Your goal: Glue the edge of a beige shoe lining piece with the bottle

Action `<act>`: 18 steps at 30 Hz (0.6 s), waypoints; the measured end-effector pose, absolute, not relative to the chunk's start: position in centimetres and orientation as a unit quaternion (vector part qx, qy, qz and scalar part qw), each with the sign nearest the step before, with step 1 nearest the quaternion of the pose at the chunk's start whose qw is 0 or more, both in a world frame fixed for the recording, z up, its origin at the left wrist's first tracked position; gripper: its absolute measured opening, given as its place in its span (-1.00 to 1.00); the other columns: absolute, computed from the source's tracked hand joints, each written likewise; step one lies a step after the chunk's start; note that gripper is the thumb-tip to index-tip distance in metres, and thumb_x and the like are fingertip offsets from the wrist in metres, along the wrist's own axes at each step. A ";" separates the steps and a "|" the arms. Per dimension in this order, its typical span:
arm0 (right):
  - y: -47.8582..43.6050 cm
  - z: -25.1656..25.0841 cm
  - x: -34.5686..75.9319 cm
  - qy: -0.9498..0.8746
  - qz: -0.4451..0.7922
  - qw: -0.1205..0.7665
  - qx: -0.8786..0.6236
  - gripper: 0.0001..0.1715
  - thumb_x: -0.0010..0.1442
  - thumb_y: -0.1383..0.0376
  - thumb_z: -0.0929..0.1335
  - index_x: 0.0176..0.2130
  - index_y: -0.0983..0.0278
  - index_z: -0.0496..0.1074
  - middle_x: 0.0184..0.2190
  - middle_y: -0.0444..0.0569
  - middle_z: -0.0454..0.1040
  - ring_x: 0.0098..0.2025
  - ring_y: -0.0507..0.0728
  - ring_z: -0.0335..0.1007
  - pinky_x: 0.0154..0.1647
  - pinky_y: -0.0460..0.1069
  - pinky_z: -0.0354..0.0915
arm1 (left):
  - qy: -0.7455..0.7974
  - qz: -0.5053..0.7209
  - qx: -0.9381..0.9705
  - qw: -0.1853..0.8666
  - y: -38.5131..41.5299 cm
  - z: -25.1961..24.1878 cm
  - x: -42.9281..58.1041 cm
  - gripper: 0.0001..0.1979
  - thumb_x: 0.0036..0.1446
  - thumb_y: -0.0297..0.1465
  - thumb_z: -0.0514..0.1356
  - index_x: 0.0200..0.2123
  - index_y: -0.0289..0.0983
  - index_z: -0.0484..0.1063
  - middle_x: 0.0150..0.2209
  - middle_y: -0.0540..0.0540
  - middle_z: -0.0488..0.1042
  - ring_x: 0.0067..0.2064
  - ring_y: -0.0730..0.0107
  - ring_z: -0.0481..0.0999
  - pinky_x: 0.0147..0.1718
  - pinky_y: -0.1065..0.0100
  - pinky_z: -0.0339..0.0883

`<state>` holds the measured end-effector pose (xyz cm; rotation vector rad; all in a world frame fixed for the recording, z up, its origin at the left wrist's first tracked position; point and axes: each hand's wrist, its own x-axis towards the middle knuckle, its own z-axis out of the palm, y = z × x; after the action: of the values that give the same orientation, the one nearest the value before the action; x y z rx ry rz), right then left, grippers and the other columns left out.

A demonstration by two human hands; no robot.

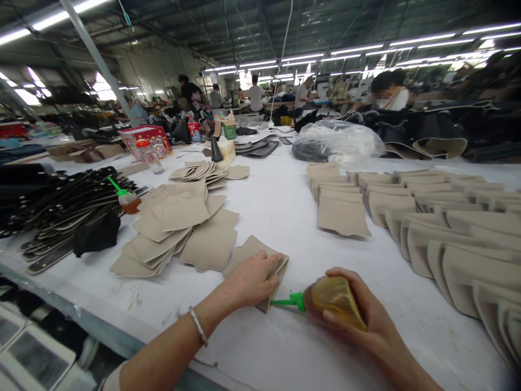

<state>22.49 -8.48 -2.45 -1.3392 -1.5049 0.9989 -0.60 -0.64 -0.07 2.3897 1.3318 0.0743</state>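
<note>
Both hands are engaged near the front edge of the tabletop (277, 217). The left hand (254, 282) is laid flat, fingers together, on a folded tan piece (248, 251), evidently pinning it so that it cannot shift. The right hand (366, 320) is clamped around an amber squeeze bottle (334, 298), held on its side so that the green nozzle (287, 301) is brought against the piece's lower edge. A loose heap of tan pieces (179, 233) is noted just beyond the left hand, within reach. Overlapped rows of similar pieces (448, 233) are spread toward the right edge, apparently kept apart from the heap. Dark strips (61, 212) lie toward the left edge.
</note>
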 end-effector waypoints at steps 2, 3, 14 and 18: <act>-8.6 -2.5 22.4 -0.596 0.435 0.422 -0.528 -0.41 0.11 0.04 0.41 0.04 0.13 0.16 -0.20 -0.10 0.42 -0.24 0.19 0.41 -0.21 -0.02 0.33 | 0.479 0.022 0.854 0.199 -0.7 0.0 -0.6 -0.47 0.16 -0.40 -0.02 0.22 -0.09 0.13 -0.14 -0.10 0.38 -0.15 0.21 0.45 -0.14 0.28 0.29; -8.5 -2.5 22.5 -0.594 0.433 0.420 -0.532 -0.40 0.11 0.03 0.41 0.04 0.13 0.16 -0.22 -0.10 0.42 -0.25 0.18 0.41 -0.21 -0.02 0.33 | 0.479 0.020 0.854 0.199 -0.7 0.0 -0.6 -0.47 0.16 -0.40 -0.02 0.22 -0.09 0.13 -0.14 -0.10 0.38 -0.16 0.21 0.45 -0.14 0.28 0.29; -7.3 -2.1 24.1 -0.642 0.349 0.425 -0.534 -0.46 0.14 0.07 0.41 0.04 0.10 0.18 -0.10 -0.09 0.37 -0.17 0.17 0.39 -0.17 -0.02 0.33 | 0.478 0.018 0.856 0.196 -0.5 0.0 -0.5 -0.50 0.15 -0.39 -0.02 0.19 -0.10 0.19 -0.19 -0.09 0.38 -0.18 0.21 0.45 -0.16 0.29 0.29; -7.0 -2.2 24.3 -0.637 0.340 0.433 -0.540 -0.46 0.14 0.07 0.41 0.04 0.10 0.18 -0.12 -0.09 0.36 -0.20 0.16 0.39 -0.18 -0.01 0.33 | 0.474 0.022 0.859 0.193 -0.4 0.0 -0.5 -0.49 0.14 -0.40 -0.02 0.18 -0.10 0.20 -0.20 -0.09 0.39 -0.19 0.19 0.45 -0.19 0.28 0.30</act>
<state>24.27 -6.98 -2.16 -1.3460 -1.5869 0.8475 -0.53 -0.41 -0.04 2.4098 1.3310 0.0629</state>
